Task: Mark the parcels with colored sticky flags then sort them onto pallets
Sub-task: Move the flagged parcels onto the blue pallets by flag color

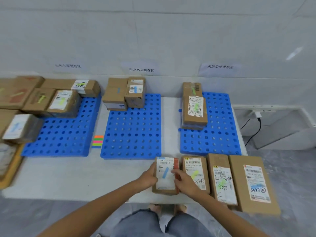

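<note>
A small cardboard parcel (165, 175) with a white label and a blue sticky flag lies near the table's front edge. My left hand (148, 176) grips its left side. My right hand (185, 181) grips its right side, thumb on the label. To its right lie three more parcels: one with a yellow flag (196, 173), one with a green flag (222, 182), one with a blue flag (253, 182). Three blue pallets stand behind: left (63, 134), middle (133, 129), right (217, 134). The pad of colored sticky flags (97, 141) lies between the left and middle pallets.
Several yellow-flagged boxes (63, 102) sit on the left pallet, two blue-flagged boxes (126, 93) on the middle one, two green-flagged boxes (194, 106) on the right one. More parcels (18, 127) crowd the far left. A black cable (254, 132) hangs beyond the table's right edge.
</note>
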